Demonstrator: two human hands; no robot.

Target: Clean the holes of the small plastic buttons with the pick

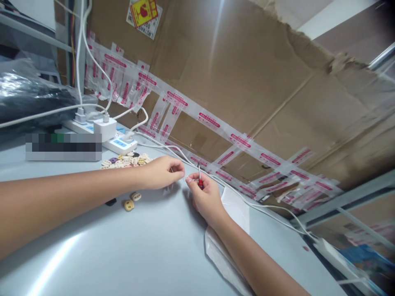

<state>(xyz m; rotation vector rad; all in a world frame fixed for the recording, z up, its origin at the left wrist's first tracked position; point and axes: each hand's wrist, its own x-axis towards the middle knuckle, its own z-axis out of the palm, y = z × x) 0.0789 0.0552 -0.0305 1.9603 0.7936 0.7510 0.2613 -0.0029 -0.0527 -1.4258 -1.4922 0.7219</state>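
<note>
My left hand (162,172) reaches across the pale table (138,246), fingers pinched together on something tiny that I cannot make out. My right hand (205,197) meets it from the right, gripping a small red-handled screwdriver (200,177) with its thin metal tip pointing up. The fingertips of both hands nearly touch above the table. A pile of small two-hole buttons (128,160) in cream, purple and black lies just behind my left wrist. Two loose cream buttons (132,201) and a dark one (110,202) rest under my left forearm.
A white power strip (106,137) with plugged adapters and white cables (173,150) sits at the back left. A taped cardboard wall (247,90) rises behind the table. A white plastic bag (231,230) lies under my right forearm. A black bag (27,98) sits far left.
</note>
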